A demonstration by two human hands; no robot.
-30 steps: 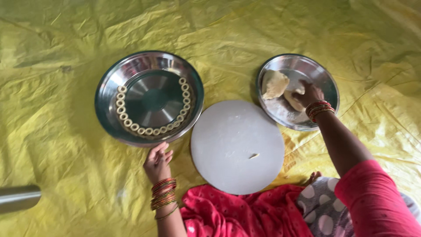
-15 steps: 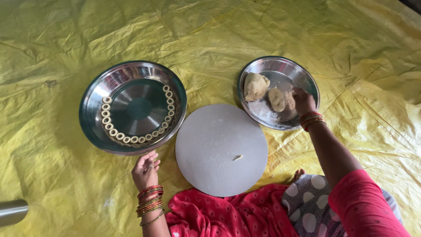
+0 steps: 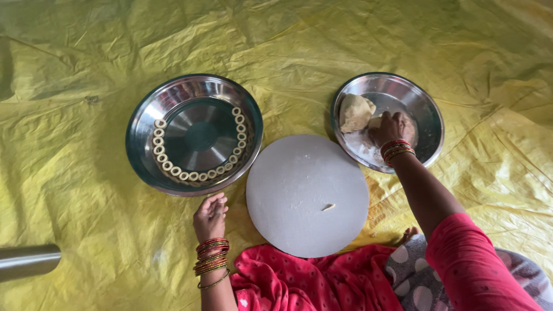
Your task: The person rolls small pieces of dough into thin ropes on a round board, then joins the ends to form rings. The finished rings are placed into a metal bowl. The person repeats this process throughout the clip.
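Observation:
My right hand [image 3: 393, 128] reaches into the small steel plate [image 3: 425, 112] at the right and rests on a piece of dough beside a larger lump of dough [image 3: 353, 112]. My left hand [image 3: 211, 216] lies loosely curled on the yellow sheet, just below the big steel plate [image 3: 147, 118] and left of the white round board [image 3: 305, 193]. The big plate holds several small dough rings [image 3: 190, 175] laid in a curve along its inner edge. A tiny scrap of dough [image 3: 328, 207] lies on the board. Both wrists wear red and gold bangles.
A yellow plastic sheet [image 3: 75, 69] covers the whole floor. A steel cylinder [image 3: 27, 262] pokes in from the lower left edge. My lap in red cloth [image 3: 311, 282] is just below the board.
The view has shifted, so everything sits differently in the frame. My right hand stays in the small plate on the dough, and my left hand stays on the sheet by the big plate.

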